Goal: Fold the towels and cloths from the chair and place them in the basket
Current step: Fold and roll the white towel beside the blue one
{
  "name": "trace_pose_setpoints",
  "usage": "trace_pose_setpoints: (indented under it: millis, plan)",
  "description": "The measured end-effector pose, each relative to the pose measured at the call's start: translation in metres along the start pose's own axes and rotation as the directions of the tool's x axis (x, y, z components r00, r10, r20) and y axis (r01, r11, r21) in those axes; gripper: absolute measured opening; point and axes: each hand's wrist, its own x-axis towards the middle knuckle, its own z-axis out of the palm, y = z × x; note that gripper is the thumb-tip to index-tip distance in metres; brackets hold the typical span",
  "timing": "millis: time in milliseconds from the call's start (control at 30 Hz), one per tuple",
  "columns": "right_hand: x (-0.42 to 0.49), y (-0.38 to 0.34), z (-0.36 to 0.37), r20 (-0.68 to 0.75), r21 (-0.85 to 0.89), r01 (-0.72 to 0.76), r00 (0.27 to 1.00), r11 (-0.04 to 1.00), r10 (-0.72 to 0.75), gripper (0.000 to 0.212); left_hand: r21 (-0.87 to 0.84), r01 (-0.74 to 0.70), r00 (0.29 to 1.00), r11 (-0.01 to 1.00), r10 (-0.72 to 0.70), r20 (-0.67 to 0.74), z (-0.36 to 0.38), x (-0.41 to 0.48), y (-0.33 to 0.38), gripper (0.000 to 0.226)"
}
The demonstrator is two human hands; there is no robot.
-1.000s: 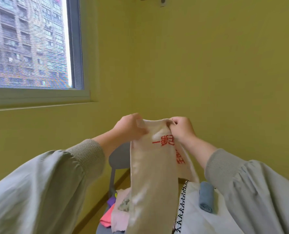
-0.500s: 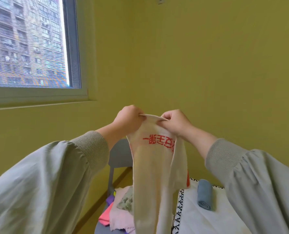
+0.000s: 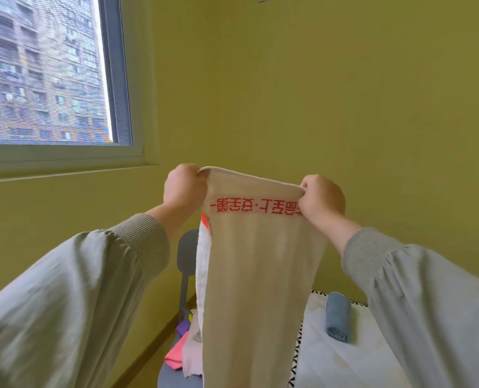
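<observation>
Towel (image 3: 260, 275), cream, with a band of red lettering just under its upper edge: we hold it up before us by that edge, stretched flat between both hands, its length hanging straight down past the bottom of the view. Left hand (image 3: 185, 189): fingers curled tight, pinching the upper left corner. Right hand (image 3: 322, 200): fingers curled likewise, pinching the upper right corner. Sleeves (image 3: 64, 303), grey-green with ribbed cuffs, cover both our forearms. Below and beyond the towel, to our right: basket (image 3: 295, 357), white-lined with a black-and-white patterned rim, holding one rolled blue cloth (image 3: 337, 317). Just left of the basket: grey chair (image 3: 186, 256), back upright, seat carrying a heap of loose cloths (image 3: 176, 357) in pink, coral and purple. Farthest: yellow-green wall (image 3: 345, 93); window (image 3: 45, 68) at upper left, looking onto a tower block.
</observation>
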Motion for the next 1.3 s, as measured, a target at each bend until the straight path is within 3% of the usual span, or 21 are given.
trace_pose_setpoints:
  millis: [133,233,300,367,400,467,500,600,800,933,1133,1300]
  plan:
    - [0.007,0.016,0.001,-0.134,0.072,-0.091,0.986,0.993,0.1,0.021,0.032,0.087,0.996,0.996,-0.087,0.002,-0.006,0.005,-0.008,0.046]
    - [0.013,0.02,0.0,-0.129,0.343,-0.201,0.958,0.918,0.258,0.038,0.052,0.187,0.977,0.981,-0.191,0.089,-0.004,0.003,-0.007,0.051]
    - [0.016,0.013,-0.001,-0.039,0.511,-0.268,0.942,0.817,0.333,0.03,-0.156,0.356,0.925,0.921,-0.325,0.195,0.0,0.0,-0.003,0.043]
    - [0.016,0.006,-0.002,0.079,0.632,-0.336,0.924,0.698,0.373,0.023,-0.503,0.515,0.854,0.694,-0.362,0.374,0.002,-0.005,0.002,0.025]
    - [0.016,0.002,-0.001,0.126,0.665,-0.36,0.918,0.654,0.377,0.021,-0.633,0.54,0.84,0.555,-0.306,0.448,0.003,-0.007,0.005,0.016]
    - [0.016,-0.005,0.002,0.132,0.67,-0.351,0.923,0.654,0.361,0.021,-0.766,0.529,0.844,0.365,-0.128,0.521,0.002,-0.008,0.009,0.013]
    - [0.017,-0.008,0.002,0.091,0.661,-0.322,0.931,0.678,0.353,0.023,-0.792,0.515,0.847,0.328,-0.054,0.528,0.001,-0.009,0.012,0.018]
    - [0.023,-0.02,-0.004,-0.041,0.671,-0.238,0.934,0.703,0.355,0.025,-0.816,0.446,0.875,0.367,0.012,0.484,-0.002,-0.009,0.027,0.028]
    - [0.045,-0.053,-0.052,-0.187,0.696,-0.111,0.926,0.71,0.327,0.037,-0.837,0.327,0.938,0.439,-0.041,0.345,-0.025,0.001,0.074,0.024]
    - [0.055,-0.067,-0.096,-0.291,0.66,-0.019,0.915,0.751,0.279,0.032,-0.838,0.243,0.965,0.488,-0.029,0.262,-0.048,0.01,0.107,0.022]
    - [0.066,-0.064,-0.17,-0.528,0.567,0.137,0.818,0.812,0.23,0.037,-0.878,0.153,0.987,0.454,-0.02,0.161,-0.07,0.021,0.158,0.015]
    - [0.08,-0.032,-0.204,-0.627,0.439,0.131,0.753,0.889,0.199,0.037,-0.874,0.161,0.986,0.458,-0.046,0.158,-0.056,0.025,0.174,0.017]
